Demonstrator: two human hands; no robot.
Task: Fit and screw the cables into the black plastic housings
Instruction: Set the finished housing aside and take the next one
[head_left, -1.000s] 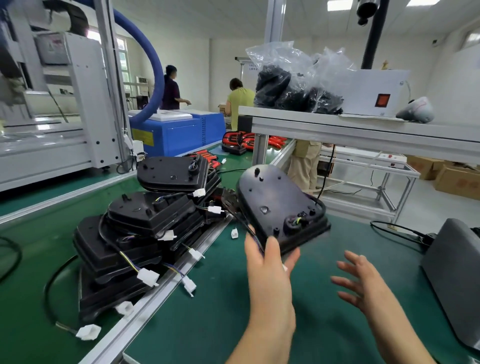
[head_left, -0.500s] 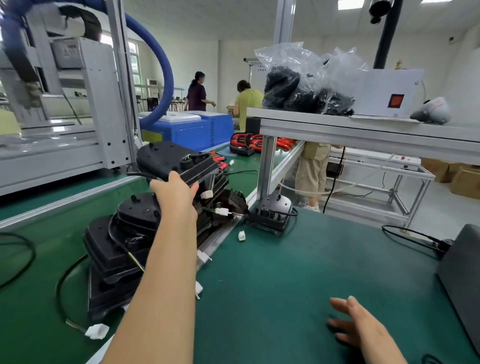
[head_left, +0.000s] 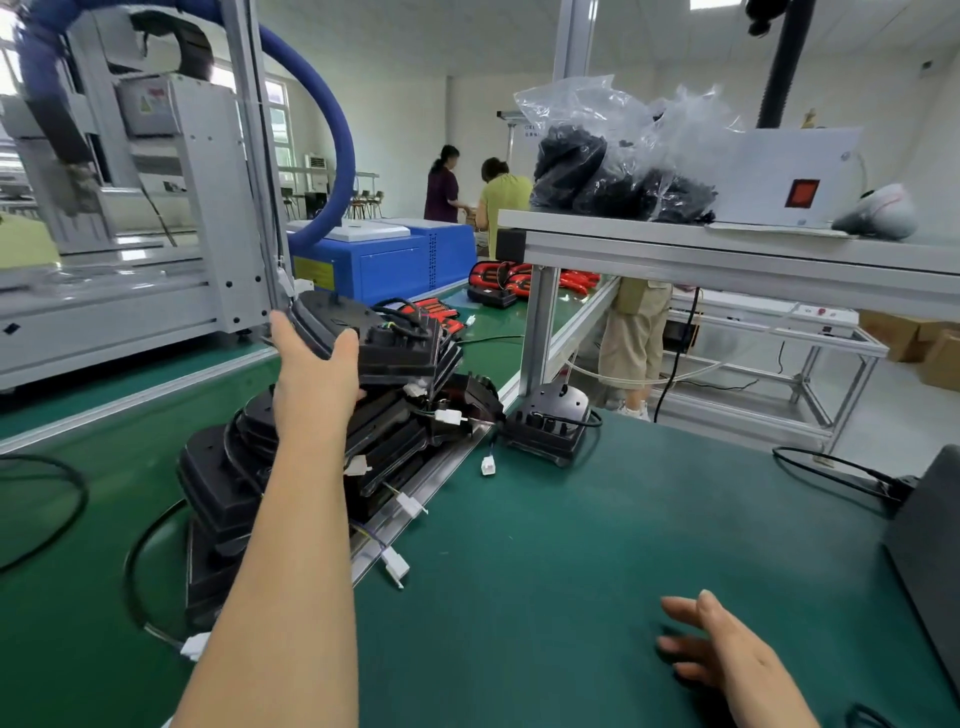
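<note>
The left hand (head_left: 317, 374) is gripping the topmost black housing (head_left: 400, 353), thumb and fingers curling round its near edge, and is holding it at the top of the pile of housings (head_left: 228, 483) on the left of the green bench (head_left: 571, 571) (black cables ending in white connectors (head_left: 397, 564) are trailing out of the pile). The right hand (head_left: 727, 657) is lying low over the bench, fingers straight and spread, holding nothing. Another housing (head_left: 550, 423) is sitting alone beside the aluminium post (head_left: 537, 332).
</note>
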